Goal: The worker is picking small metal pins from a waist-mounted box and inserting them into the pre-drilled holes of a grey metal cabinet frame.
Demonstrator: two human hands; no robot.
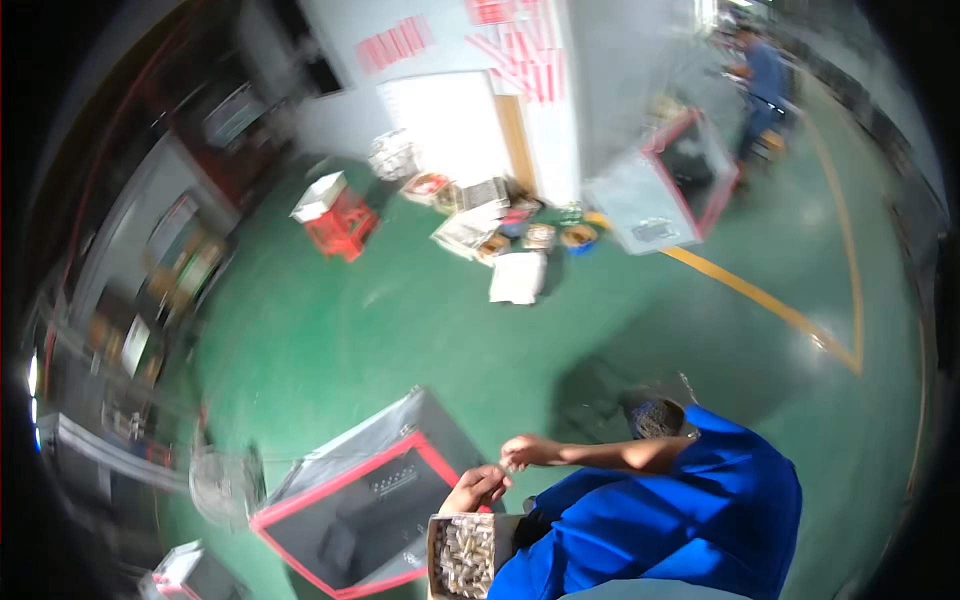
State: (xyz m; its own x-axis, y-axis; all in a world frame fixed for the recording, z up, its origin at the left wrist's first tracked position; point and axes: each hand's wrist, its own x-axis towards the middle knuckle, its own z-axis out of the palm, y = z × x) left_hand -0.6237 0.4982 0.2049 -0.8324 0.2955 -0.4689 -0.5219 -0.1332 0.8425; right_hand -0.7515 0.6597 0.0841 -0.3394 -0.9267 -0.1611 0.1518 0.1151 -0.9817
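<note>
Left hand [475, 490] and right hand [524, 453] meet, fingers bent; can't tell if they're pinching anything. Box [433, 562] just below looks packed with parts [467, 557], so probably loads left, nothing visibly finished.

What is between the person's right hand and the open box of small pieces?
In the head view, the left hand lies between the right hand and the box.
</note>
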